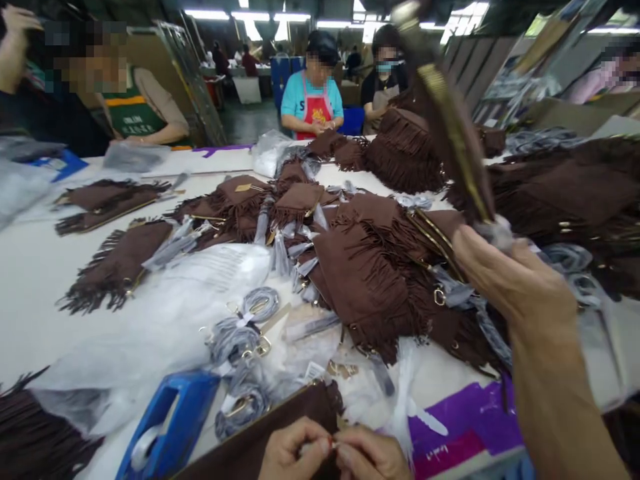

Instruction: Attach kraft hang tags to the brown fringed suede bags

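Low in the middle of the head view, my left hand [294, 451] and my right hand [373, 455] meet fingertip to fingertip. Each one is closed in a pinch. A tiny reddish spot shows between the fingers, too small to name. Beneath them lies a dark brown pouch [250, 445] with a gold zip along its upper edge; my hands cover part of it. Coiled straps [245, 403] in grey wrapping, with gold clips, lie just beyond. A blue tape dispenser [173, 423] stands to the left of the pouch.
A co-worker's arm [550, 360] reaches in from the right, lifting a brown zipped pouch [457, 127]. Fringed brown bags [367, 280] are heaped mid-table. A clear plastic sheet [165, 320] lies left, purple packaging [465, 420] right. Several people [311, 93] are across the table.
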A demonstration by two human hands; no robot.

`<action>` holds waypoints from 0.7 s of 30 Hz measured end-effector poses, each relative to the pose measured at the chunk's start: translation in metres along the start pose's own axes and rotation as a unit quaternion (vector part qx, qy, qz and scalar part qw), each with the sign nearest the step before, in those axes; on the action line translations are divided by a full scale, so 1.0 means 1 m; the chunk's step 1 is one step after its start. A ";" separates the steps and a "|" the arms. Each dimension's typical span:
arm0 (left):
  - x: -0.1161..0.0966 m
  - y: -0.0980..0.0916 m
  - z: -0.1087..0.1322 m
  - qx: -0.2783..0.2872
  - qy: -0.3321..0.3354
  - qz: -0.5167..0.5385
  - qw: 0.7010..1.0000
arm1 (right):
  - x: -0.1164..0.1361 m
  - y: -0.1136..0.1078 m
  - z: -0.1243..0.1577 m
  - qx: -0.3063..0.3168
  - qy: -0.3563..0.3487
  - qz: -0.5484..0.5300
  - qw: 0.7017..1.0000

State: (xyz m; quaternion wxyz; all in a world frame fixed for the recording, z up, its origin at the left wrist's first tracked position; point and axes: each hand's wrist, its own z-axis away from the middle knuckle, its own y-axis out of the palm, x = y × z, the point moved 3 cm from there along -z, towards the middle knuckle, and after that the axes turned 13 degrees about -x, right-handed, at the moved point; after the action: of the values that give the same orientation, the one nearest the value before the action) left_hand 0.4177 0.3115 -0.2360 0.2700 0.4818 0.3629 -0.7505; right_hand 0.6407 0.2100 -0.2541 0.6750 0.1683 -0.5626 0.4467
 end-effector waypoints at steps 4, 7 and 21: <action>0.003 -0.005 -0.016 -0.089 0.145 -0.126 0.977 | -0.003 0.031 0.033 -0.004 0.018 0.001 1.000; -0.002 0.004 -0.039 -0.093 0.175 -0.269 0.943 | -0.003 0.047 0.043 -0.055 0.018 -0.012 0.998; -0.002 0.003 -0.055 0.034 -0.074 -0.328 0.941 | -0.011 0.079 0.026 -0.093 -0.016 -0.024 0.995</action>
State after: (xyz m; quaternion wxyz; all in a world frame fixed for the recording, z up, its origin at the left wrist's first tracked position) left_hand 0.4497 0.3547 -0.2498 0.0183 0.2884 0.4537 -0.8430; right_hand 0.5631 0.2295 -0.2777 0.6893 0.1258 -0.6079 0.3734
